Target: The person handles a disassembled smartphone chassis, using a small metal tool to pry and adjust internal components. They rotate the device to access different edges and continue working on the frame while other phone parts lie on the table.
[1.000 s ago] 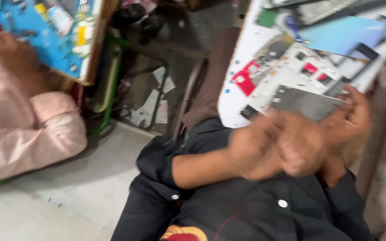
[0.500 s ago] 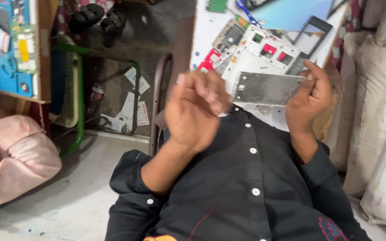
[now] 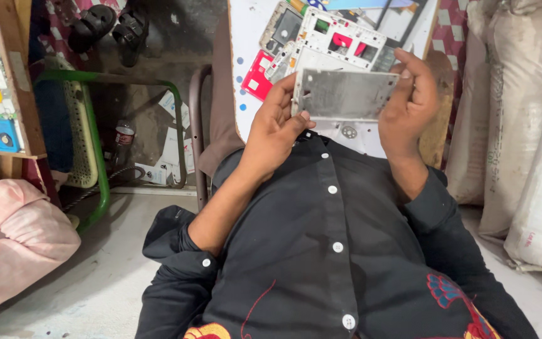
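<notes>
Head view, looking down. Both hands hold a flat metal plate (image 3: pixel 345 95), rectangular, dull grey, scuffed matte face with small holes near its edges. It sits at about 12 o'clock from the chest, held level above the white desk (image 3: pixel 249 37). Left hand (image 3: pixel 275 129) at the plate's 9 o'clock end: fingers closed on the short edge, thumb pressed to the lower corner. Right hand (image 3: pixel 412 94) at the 3 o'clock end: fingers curled over the top edge, gripping the plate.

On the desk behind the plate, at 12 o'clock: a white plastic phone frame (image 3: pixel 340 41) with rectangular cut-outs, and a red flat piece (image 3: pixel 257 75) at 10 o'clock. Black buttoned shirt (image 3: pixel 321 251) below, smooth cloth. Coarse woven sacks (image 3: pixel 522 125) at 3 o'clock. Green tubular metal frame (image 3: pixel 98 157) at 9 o'clock; pink cloth (image 3: pixel 14 238) at 8 o'clock.
</notes>
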